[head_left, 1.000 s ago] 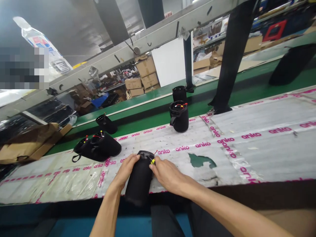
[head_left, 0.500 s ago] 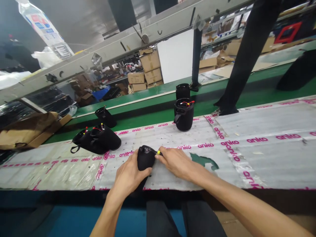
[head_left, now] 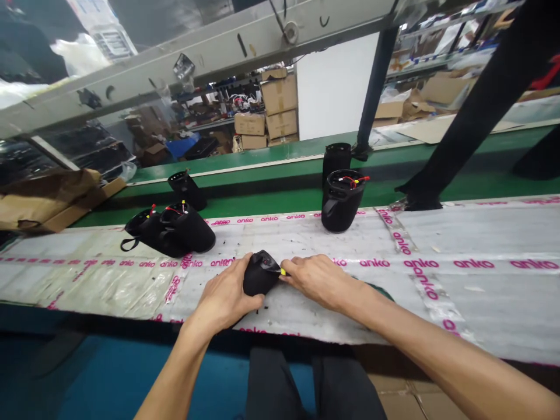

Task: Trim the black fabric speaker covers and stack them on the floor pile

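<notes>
My left hand (head_left: 230, 294) is wrapped around a black fabric-covered speaker housing (head_left: 261, 280), which is tilted on the near part of the covered bench. Its upper end, with a dark glossy recess, faces up and away from me. In my right hand (head_left: 312, 280), thumb and fingers pinch a slim dark tool with a yellow band (head_left: 283, 272). The tool's thin front end meets the right edge of the housing's end. My fingers cover the rest of it, so its exact kind is unclear.
Two similar housings (head_left: 188, 230) with wires lean together at left. Another housing (head_left: 343, 204) stands right of centre, with one (head_left: 336, 157) behind it. A further housing (head_left: 187, 189) sits on the green belt (head_left: 258, 195). A black post (head_left: 472, 116) rises at right.
The housing in my left hand has tipped further to the right, and my right hand with the tool has followed its edge. The camera view has shifted slightly.
</notes>
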Available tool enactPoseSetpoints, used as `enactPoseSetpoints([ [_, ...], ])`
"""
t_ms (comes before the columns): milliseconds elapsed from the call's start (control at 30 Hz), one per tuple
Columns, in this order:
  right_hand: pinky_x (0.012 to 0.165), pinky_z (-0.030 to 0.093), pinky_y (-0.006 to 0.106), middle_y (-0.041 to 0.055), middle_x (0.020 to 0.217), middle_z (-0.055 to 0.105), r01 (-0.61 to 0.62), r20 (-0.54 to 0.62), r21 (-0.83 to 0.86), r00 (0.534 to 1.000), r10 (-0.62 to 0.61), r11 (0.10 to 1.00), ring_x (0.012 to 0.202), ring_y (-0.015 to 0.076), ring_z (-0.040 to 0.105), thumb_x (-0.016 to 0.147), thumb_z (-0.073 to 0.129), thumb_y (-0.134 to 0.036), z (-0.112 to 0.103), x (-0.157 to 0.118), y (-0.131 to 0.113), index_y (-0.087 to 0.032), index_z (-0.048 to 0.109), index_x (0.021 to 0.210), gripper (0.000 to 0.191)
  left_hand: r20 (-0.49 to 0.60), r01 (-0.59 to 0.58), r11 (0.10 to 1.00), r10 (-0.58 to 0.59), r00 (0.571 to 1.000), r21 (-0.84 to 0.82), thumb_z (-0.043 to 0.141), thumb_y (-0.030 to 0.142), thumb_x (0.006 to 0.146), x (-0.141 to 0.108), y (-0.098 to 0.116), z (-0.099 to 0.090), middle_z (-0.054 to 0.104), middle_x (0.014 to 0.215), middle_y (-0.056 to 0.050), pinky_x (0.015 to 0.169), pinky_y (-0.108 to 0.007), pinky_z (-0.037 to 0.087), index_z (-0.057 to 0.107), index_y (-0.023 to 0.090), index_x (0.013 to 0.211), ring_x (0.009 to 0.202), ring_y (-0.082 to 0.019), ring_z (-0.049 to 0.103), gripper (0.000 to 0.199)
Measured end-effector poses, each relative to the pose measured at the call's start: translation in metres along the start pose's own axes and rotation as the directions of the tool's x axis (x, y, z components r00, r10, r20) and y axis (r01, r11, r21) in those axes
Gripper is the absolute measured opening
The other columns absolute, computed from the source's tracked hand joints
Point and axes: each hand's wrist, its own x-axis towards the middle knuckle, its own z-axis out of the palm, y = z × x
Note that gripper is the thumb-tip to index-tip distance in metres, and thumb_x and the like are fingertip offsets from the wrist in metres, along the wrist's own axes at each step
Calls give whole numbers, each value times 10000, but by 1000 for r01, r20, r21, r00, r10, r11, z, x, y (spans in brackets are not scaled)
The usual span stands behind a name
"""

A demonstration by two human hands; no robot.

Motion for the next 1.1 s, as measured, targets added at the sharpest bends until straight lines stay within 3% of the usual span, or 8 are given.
enactPoseSetpoints([
  [233, 496, 274, 296, 75, 815, 665, 98, 7, -109, 995, -98, 989, 597, 209, 634, 1033, 387, -362, -4, 4, 8, -186, 529, 1044, 227, 29, -37, 999, 38, 999, -17, 676, 371, 680, 3, -3, -5, 633, 1280, -87, 946, -400, 436, 394, 274, 1447, 1133, -341, 608, 823],
  [467, 531, 287, 323, 77, 749, 649, 141, 45, -160, 990, -135, 977, 613, 224, 612, 929, 364, -78, -12, 4, 6, -147, 496, 1113, 237, 60, -68, 998, 68, 996, -5, 664, 368, 677, 7, -5, -7, 614, 1298, -98, 953, -404, 440, 400, 255, 1431, 1153, -352, 595, 807],
  [567, 535, 304, 323, 75, 726, 657, 131, 52, -149, 991, -124, 980, 611, 230, 622, 955, 370, -112, -12, 6, 4, -148, 513, 1089, 199, 52, -73, 997, 74, 996, -22, 677, 374, 670, 9, -6, -6, 612, 1290, -102, 962, -407, 434, 413, 252, 1421, 1159, -357, 588, 805],
  [667, 535, 324, 311, 73, 726, 679, 99, 49, -88, 994, -95, 991, 609, 231, 643, 1015, 390, -249, -10, 8, 1, -161, 537, 1048, 175, 4, -61, 998, 61, 998, -29, 709, 419, 653, 5, -6, -2, 590, 1305, -127, 973, -427, 422, 434, 241, 1412, 1177, -376, 568, 826],
  [767, 535, 340, 293, 52, 765, 698, 42, -40, 43, 998, -40, 998, 618, 218, 662, 1018, 415, -346, -6, 4, 1, -199, 551, 979, 204, -77, -25, 999, 23, 997, -33, 760, 457, 598, -1, -5, 5, 597, 1267, -155, 956, -441, 427, 467, 234, 1398, 1161, -398, 567, 881],
  [867, 568, 382, 290, 38, 867, 716, -50, -299, 202, 948, 110, 978, 677, 210, 681, 1020, 367, -379, 0, -3, 10, -229, 549, 1048, 237, -176, -7, 996, -9, 984, -89, 795, 411, 548, -6, -5, 9, 643, 1184, -132, 943, -424, 440, 532, 246, 1337, 1129, -381, 591, 848],
  [967, 560, 409, 296, 34, 782, 705, -101, -446, 353, 856, 263, 930, 632, 218, 670, 1011, 332, -461, 11, -7, 26, -232, 552, 1072, 323, -325, 8, 983, -69, 943, -185, 774, 414, 597, -1, -8, 6, 659, 1168, -96, 921, -396, 459, 556, 255, 1279, 1101, -337, 617, 733],
  [1100, 554, 464, 314, 48, 745, 709, -120, -434, 496, 824, 365, 860, 630, 249, 683, 982, 328, -524, 33, -1, 45, -240, 562, 1024, 370, -546, 64, 937, -254, 798, -343, 717, 419, 703, 25, -20, -1, 608, 1276, -93, 957, -364, 456, 461, 236, 1338, 1163, -286, 598, 709],
])
